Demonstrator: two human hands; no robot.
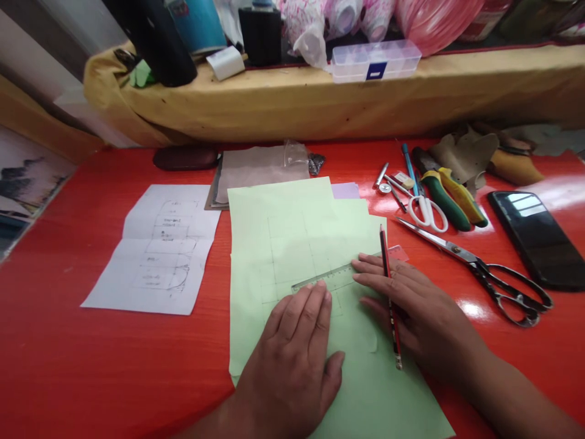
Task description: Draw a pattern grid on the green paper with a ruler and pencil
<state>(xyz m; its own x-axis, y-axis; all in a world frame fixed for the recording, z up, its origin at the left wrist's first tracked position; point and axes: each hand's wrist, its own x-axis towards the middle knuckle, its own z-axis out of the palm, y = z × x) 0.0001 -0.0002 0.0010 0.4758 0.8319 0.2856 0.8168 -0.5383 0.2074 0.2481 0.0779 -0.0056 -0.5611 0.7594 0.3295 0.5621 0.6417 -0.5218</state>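
A light green sheet of paper (301,244) with faint pencil lines lies on the red table. Across it, at a slant, rests a clear ruler (331,276). My left hand (292,347) lies flat on the paper, its fingertips at the ruler's lower edge near the left end. Toward the ruler's right end, my right hand (420,305) touches it with outstretched fingers. A red and black pencil (389,292) is tucked between the fingers of that hand, its point facing away from me. The hand covers part of the ruler.
A white sheet with a drawn diagram (167,244) lies left. On the right are large scissors (470,256), white-handled scissors (427,212), pliers (452,195) and a black phone (539,238). A cloth-covered ledge (292,110) runs along the back, with a clear plastic box (375,60) on it.
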